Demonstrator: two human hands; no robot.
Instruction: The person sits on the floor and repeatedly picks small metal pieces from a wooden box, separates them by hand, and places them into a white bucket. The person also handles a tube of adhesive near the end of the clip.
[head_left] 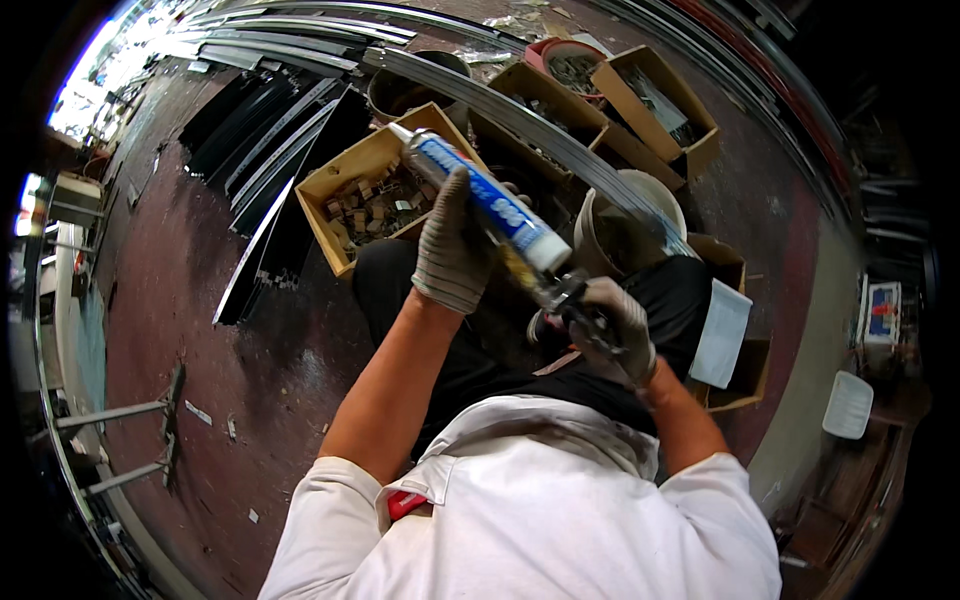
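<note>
A blue and white sealant cartridge point(492, 200) lies tilted in front of me, its pale nozzle pointing up and to the left. It sits in a caulking gun point(562, 292) whose dark metal rear end faces my right side. My left hand point(455, 250), in a pale striped glove, is closed around the cartridge from below and the left. The gloved right hand point(622, 322) is wrapped round the gun's handle end, slightly blurred. Under the nozzle stands a wooden box point(322, 236) of small brownish blocks. The gun's underside is largely hidden.
A long metal profile point(545, 135) slants across, its near end above my right knee, over a pale bucket point(592, 232). Cardboard boxes point(705, 150) stand beyond. Dark profiles point(285, 165) lie on the floor at left, near a metal stand point(120, 412).
</note>
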